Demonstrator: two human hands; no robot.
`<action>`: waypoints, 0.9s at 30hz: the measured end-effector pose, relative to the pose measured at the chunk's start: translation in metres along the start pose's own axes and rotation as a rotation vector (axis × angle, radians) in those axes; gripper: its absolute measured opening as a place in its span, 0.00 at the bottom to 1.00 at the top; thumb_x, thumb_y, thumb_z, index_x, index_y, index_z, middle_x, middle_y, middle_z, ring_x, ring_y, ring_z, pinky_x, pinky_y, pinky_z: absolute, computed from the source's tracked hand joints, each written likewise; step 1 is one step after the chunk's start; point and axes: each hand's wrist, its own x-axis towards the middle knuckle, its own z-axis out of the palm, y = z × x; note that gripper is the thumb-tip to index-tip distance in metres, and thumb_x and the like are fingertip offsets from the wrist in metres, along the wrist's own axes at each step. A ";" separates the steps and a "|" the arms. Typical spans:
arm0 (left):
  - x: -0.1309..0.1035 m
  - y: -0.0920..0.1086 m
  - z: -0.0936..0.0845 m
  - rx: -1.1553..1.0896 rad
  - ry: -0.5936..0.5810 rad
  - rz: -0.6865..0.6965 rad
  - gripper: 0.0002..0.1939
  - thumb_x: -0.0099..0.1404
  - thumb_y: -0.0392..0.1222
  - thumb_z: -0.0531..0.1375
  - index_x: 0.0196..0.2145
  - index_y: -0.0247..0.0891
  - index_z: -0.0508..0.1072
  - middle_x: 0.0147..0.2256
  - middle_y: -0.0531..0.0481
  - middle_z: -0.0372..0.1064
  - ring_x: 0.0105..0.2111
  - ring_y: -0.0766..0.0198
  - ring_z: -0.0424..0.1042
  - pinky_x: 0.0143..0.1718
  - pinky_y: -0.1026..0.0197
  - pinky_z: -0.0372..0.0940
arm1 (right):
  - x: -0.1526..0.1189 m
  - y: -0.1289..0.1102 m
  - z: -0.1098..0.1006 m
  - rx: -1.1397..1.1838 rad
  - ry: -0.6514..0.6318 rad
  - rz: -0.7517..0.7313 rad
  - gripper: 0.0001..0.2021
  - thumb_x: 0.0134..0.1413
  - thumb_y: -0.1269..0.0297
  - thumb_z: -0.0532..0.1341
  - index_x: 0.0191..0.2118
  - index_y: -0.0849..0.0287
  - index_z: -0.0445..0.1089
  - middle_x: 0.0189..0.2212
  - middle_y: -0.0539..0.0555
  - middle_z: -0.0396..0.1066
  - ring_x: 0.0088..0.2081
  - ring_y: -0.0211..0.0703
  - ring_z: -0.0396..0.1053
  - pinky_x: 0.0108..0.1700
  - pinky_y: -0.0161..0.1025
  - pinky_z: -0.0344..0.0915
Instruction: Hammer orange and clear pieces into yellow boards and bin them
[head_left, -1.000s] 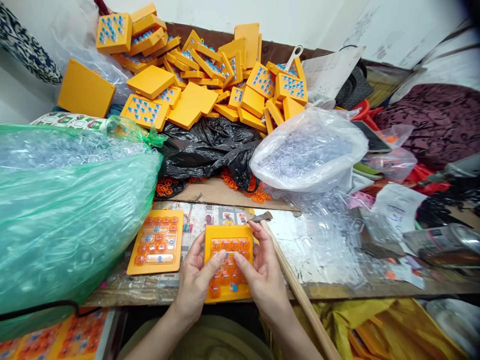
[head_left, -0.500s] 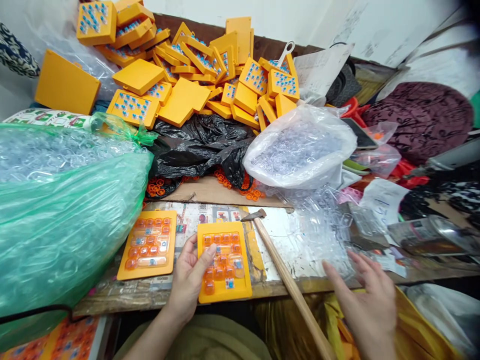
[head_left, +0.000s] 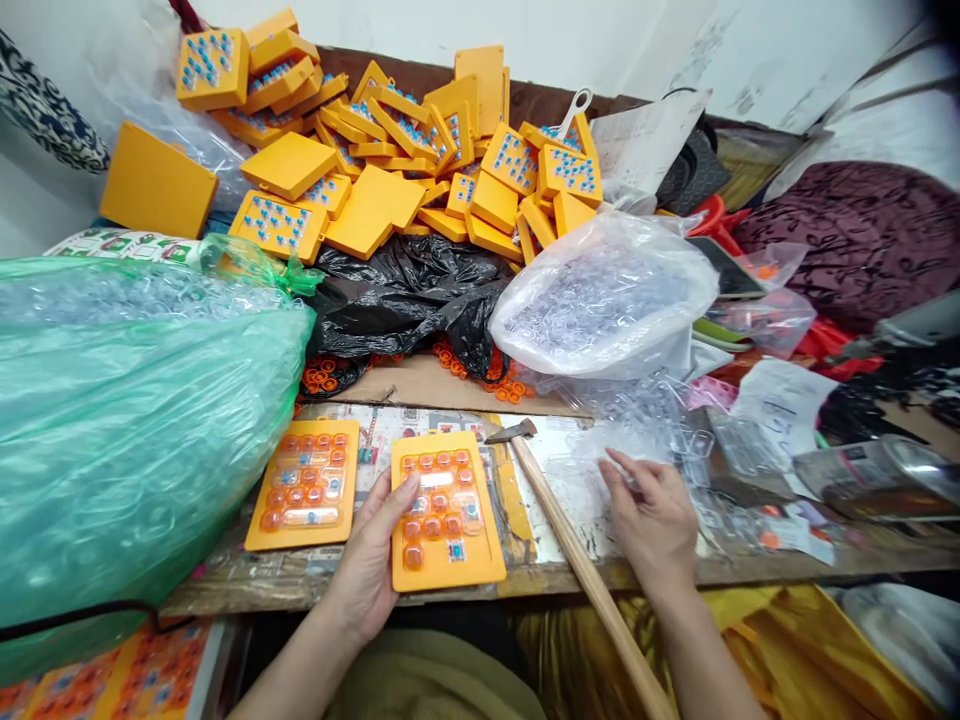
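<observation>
Head view: left hand point(head_left: 375, 550) grips yellow tray point(head_left: 484, 520) by left side, near front edge of counter point(head_left: 544, 535); right hand point(head_left: 654, 520) half-curled by clear pieces point(head_left: 696, 446), cannot tell if holding any. Best: tray steady, right touch light.

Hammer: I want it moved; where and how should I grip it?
Probably the slim handle, just past the bench edge, from the right: it juts out there, and the held board sits to its left.
</observation>
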 end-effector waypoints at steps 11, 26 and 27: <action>-0.011 0.002 0.001 -0.035 -0.259 -0.010 0.51 0.52 0.31 0.68 0.66 0.48 0.45 0.53 0.43 0.70 0.52 0.50 0.71 0.56 0.48 0.64 | -0.056 -0.115 -0.028 0.719 -0.456 0.215 0.13 0.50 0.54 0.66 0.38 0.56 0.76 0.32 0.55 0.75 0.28 0.41 0.74 0.31 0.36 0.73; -0.017 -0.010 0.001 0.211 -0.176 0.282 0.53 0.47 0.35 0.71 0.64 0.41 0.47 0.48 0.39 0.72 0.46 0.48 0.74 0.49 0.51 0.69 | -0.107 -0.123 0.007 0.761 -0.406 0.179 0.04 0.52 0.62 0.66 0.32 0.55 0.74 0.27 0.50 0.72 0.27 0.39 0.69 0.29 0.34 0.68; -0.017 -0.011 0.001 0.223 -0.162 0.298 0.53 0.47 0.35 0.71 0.64 0.41 0.47 0.48 0.39 0.72 0.47 0.47 0.74 0.49 0.51 0.69 | -0.107 -0.123 0.007 0.754 -0.398 0.183 0.03 0.52 0.62 0.66 0.32 0.55 0.74 0.27 0.50 0.72 0.27 0.39 0.69 0.29 0.34 0.67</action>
